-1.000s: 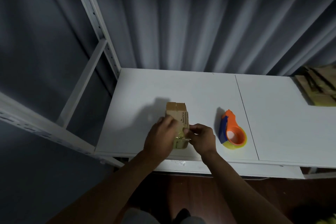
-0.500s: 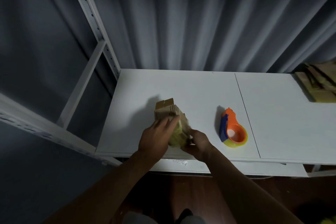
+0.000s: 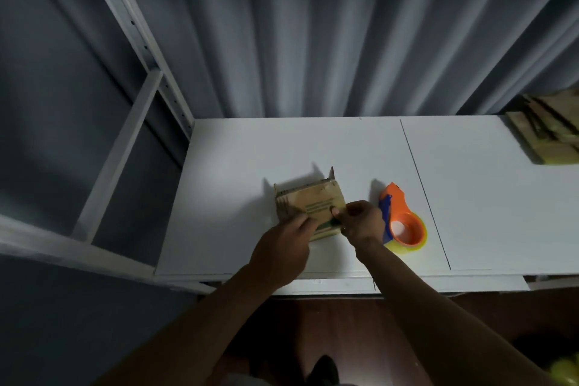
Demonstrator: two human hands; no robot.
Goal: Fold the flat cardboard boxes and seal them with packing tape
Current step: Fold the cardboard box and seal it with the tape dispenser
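Both hands are on the box (image 3: 308,201), which sits on the white table (image 3: 488,197) near its front edge, a flap poking up at the back right corner. The left hand (image 3: 283,252) lies on the box's near left side, fingers laid over the top; whether they curl round it, I cannot tell. The right hand (image 3: 360,222) pinches the near right edge, thumb on top. Just right of that hand rests the orange tape dispenser (image 3: 402,221). Flat cardboard (image 3: 545,135) is stacked at the far right.
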